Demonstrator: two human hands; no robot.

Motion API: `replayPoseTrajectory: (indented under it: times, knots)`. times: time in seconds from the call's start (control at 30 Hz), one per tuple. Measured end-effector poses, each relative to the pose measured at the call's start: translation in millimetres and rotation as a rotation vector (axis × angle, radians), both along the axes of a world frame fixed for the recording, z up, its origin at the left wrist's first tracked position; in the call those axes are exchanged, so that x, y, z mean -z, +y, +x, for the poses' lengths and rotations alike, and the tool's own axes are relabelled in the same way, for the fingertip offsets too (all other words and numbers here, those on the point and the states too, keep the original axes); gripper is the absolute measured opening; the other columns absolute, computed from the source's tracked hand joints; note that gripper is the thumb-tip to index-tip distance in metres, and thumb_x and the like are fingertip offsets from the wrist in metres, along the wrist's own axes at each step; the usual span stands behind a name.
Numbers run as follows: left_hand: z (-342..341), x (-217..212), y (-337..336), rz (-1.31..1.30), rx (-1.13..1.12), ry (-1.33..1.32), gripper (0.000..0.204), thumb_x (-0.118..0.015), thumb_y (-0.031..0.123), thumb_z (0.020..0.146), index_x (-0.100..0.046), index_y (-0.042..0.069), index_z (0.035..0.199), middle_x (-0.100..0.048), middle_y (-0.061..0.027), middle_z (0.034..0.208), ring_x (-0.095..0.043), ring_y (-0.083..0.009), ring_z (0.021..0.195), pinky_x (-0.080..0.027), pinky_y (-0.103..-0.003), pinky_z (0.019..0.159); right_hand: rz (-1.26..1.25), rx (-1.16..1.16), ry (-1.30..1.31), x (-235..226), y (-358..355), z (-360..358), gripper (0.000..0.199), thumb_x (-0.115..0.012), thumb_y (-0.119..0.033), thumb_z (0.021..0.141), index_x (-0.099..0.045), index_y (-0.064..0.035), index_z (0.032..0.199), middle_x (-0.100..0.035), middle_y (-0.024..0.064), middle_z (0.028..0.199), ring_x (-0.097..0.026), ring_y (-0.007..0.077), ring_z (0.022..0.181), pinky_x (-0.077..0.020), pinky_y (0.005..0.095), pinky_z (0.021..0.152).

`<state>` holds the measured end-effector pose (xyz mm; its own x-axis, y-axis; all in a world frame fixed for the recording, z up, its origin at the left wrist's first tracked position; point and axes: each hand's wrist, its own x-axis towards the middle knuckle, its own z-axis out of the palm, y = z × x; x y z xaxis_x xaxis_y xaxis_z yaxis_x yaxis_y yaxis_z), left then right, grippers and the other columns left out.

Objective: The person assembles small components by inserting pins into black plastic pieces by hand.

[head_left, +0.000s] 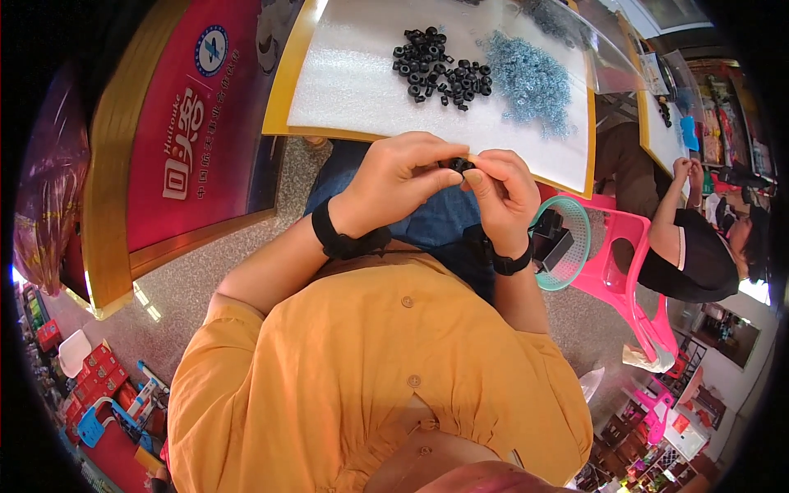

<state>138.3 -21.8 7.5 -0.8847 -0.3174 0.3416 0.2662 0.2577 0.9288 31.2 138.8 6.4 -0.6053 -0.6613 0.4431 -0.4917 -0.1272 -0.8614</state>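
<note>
Just off the near edge of the white-topped table (345,90), my two hands meet. A small black part (461,165) is pinched between them; fingers hide most of it, and its exact kind does not show. My left hand (407,171) grips it from the left with thumb and fingers. From the right, my right hand (505,191) closes thumb and fingertips on it. Beyond them on the table lie a heap of small black ring-like parts (423,62) and, to its right, a heap of clear bluish small pieces (530,82).
A pale green basket (585,251) holding black box-shaped things (551,242) stands by my right forearm, beside a pink plastic stool (618,259). Farther right, another person (699,242) sits at a second table (657,131). A red panel with a wooden frame (136,164) stands on the left.
</note>
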Motion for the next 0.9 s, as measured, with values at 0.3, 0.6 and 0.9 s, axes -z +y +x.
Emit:
replayPoseTrajectory:
  times: [0.3,0.6,0.9]
  knots:
    - [0.7,-7.0,-0.1,0.166,0.029,-0.062,0.022,-0.074,0.008,0.085,-0.072,0.002,0.105,-0.070,-0.0070,0.088,-0.064,-0.0099,0.064,-0.049,-0.023,0.053,-0.159,-0.069,-0.272,12.2,-5.1,7.3,0.012,-0.066,0.001,0.091,-0.064,0.0027,0.103,-0.061,0.0119,0.102,-0.064,0.0153,0.076,-0.0543,0.0247,0.065]
    - [-1.6,-0.2,-2.5,0.264,0.020,-0.133,0.023,-0.073,0.007,0.085,-0.072,0.001,0.108,-0.070,-0.0065,0.086,-0.062,-0.0085,0.064,-0.049,-0.022,0.052,-0.188,-0.063,-0.394,18.8,-10.8,7.4,0.013,-0.065,-0.002,0.093,-0.062,0.0025,0.105,-0.060,0.0116,0.104,-0.064,0.0158,0.076,-0.0543,0.0253,0.066]
    - [-1.2,-1.2,-3.2,0.593,0.102,-0.279,0.026,-0.070,0.008,0.089,-0.070,0.002,0.115,-0.069,-0.0030,0.086,-0.060,-0.0054,0.065,-0.049,-0.020,0.053,-0.193,-0.058,-0.400,15.8,-11.9,7.8,0.013,-0.066,-0.001,0.092,-0.062,0.0025,0.104,-0.060,0.0119,0.104,-0.064,0.0154,0.076,-0.0546,0.0251,0.066]
